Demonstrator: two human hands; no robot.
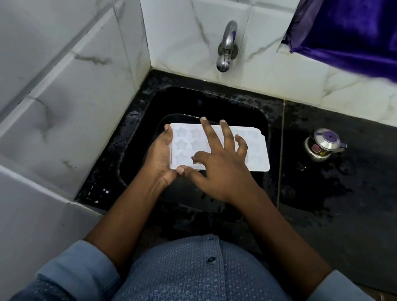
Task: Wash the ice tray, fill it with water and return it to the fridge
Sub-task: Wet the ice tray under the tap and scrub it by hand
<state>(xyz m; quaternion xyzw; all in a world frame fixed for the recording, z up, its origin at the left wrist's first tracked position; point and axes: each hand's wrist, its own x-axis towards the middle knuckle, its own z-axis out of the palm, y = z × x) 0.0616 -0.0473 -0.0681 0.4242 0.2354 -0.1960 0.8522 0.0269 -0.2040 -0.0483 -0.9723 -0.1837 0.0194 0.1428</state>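
A white ice tray [257, 151] with star-shaped cells is held level over the black sink [143, 125]. My left hand [161, 160] grips the tray's left end, thumb at the near corner and fingertips over the far edge. My right hand [218, 164] lies on top of the tray with its fingers spread and straight, touching the cells. It covers the middle of the tray. The steel tap [226, 47] juts from the tiled wall above the sink, and no water runs from it.
A small steel kettle with a purple lid [322, 148] stands on the wet black counter [356, 203] right of the sink. White marble-look tiles [47, 72] wall the left and back. A purple curtain [379, 36] hangs at the top right.
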